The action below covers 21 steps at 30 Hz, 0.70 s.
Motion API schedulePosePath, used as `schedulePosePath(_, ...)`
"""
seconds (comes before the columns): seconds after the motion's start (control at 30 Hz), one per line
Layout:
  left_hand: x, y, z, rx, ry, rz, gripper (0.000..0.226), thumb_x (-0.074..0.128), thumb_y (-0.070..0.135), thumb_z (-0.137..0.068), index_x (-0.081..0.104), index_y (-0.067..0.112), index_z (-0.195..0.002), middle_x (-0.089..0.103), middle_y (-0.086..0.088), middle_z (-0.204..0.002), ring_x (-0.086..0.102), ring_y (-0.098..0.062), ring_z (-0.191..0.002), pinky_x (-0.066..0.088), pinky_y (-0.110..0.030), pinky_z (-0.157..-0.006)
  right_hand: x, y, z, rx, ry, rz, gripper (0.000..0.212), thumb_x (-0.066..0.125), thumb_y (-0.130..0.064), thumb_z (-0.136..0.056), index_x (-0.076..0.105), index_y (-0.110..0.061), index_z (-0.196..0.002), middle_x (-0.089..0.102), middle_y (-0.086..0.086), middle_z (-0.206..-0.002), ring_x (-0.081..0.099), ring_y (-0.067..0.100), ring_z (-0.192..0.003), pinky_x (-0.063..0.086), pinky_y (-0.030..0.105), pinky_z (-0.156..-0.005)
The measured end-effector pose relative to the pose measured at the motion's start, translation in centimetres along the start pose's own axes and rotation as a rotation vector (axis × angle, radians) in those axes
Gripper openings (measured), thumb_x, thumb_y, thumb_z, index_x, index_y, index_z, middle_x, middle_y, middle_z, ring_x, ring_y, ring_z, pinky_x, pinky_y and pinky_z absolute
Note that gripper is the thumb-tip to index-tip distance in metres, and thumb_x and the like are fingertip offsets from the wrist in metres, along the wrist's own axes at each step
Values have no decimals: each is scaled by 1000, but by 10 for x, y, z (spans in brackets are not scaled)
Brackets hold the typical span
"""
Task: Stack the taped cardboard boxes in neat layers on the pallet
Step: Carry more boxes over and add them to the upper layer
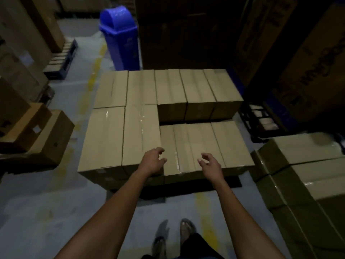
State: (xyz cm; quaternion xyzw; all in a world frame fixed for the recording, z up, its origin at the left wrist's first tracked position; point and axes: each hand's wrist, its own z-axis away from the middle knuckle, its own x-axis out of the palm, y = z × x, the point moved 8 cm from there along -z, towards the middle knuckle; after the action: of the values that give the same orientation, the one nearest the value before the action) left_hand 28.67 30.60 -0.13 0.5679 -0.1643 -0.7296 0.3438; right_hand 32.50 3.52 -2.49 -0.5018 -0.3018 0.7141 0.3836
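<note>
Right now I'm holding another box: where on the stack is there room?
The low step at near right, bordered by the taller near-left boxes and far row, has room. The upper layer's other slots are filled; both hands hover over the step's near edge.

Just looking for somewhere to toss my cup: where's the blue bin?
In the head view the blue bin stands upper left of centre, on the floor just behind the far-left corner of the stacked boxes, beside dark cartons.

My left grip (152, 159) and right grip (209, 163) hover loosely curled and empty over the near edge of the stacked boxes (141, 128), a blue bin (121, 40) at 11 o'clock and more taped boxes (306, 165) at 3 o'clock.
</note>
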Motion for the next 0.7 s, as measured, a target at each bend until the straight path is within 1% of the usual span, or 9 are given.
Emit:
schedulePosePath(0.07,14,39,3,70,-30,-9,49,70,30,-98,58,19,-144,64,-3,-139,63,-20,-119,53,-38,-103,-33,11,13,9,53,-41,38,64,-31,-103,60,-20,-138,61,0,-140,60,22,-122,52,42,-104)
schedulePosePath(0.17,42,95,7,164,-83,-19,46,68,30,-100,59,18,-143,65,-2,-136,64,-19,-116,53,-37,-101,-81,30,31,14,120,-98,37,63,-31,-104,60,-19,-138,59,0,-139,59,19,-119,52,39,-103)
schedulePosePath(0.27,80,151,9,238,-114,-7,44,69,30,-100,60,20,-141,66,1,-135,64,-15,-112,54,-36,-99,-135,56,46,34,203,-139,37,63,-33,-104,60,-19,-138,60,1,-138,59,22,-121,51,37,-101)
schedulePosePath(0.37,132,208,16,304,-175,-15,42,69,29,-99,61,19,-139,67,0,-133,65,-14,-111,55,-36,-98,-195,94,67,76,286,-181,38,62,-35,-104,60,-21,-139,61,2,-134,59,20,-121,51,37,-101)
schedulePosePath(0.43,166,241,20,335,-207,-29,41,70,28,-99,62,18,-138,67,0,-133,66,-15,-111,55,-32,-92,-229,119,82,107,327,-222,38,62,-33,-104,60,-20,-140,62,1,-134,59,21,-123,51,38,-102)
schedulePosePath(0.47,188,262,24,356,-228,-33,41,71,28,-98,63,17,-137,68,0,-132,66,-15,-110,55,-31,-90,-251,135,92,122,348,-233,38,61,-31,-104,59,-18,-141,61,1,-134,59,20,-123,51,36,-101)
schedulePosePath(0.53,232,301,32,407,-278,-60,40,72,28,-97,64,17,-136,69,-1,-131,67,-16,-110,54,-31,-94,-292,163,109,136,397,-255,37,61,-28,-105,58,-16,-140,61,2,-134,58,17,-119,51,33,-97)
schedulePosePath(0.6,271,337,41,451,-329,-89,39,71,28,-97,65,17,-134,70,-2,-130,68,-17,-111,53,-31,-97,-330,188,125,143,449,-253,37,62,-25,-104,58,-14,-139,61,1,-131,56,14,-116,47,27,-91)
schedulePosePath(0.7,336,401,58,540,-387,-140,40,70,31,-97,65,18,-135,70,-2,-131,67,-19,-113,49,-26,-92,-394,233,150,202,570,-262,33,65,-21,-102,63,-11,-134,63,0,-123,59,14,-114,42,21,-87)
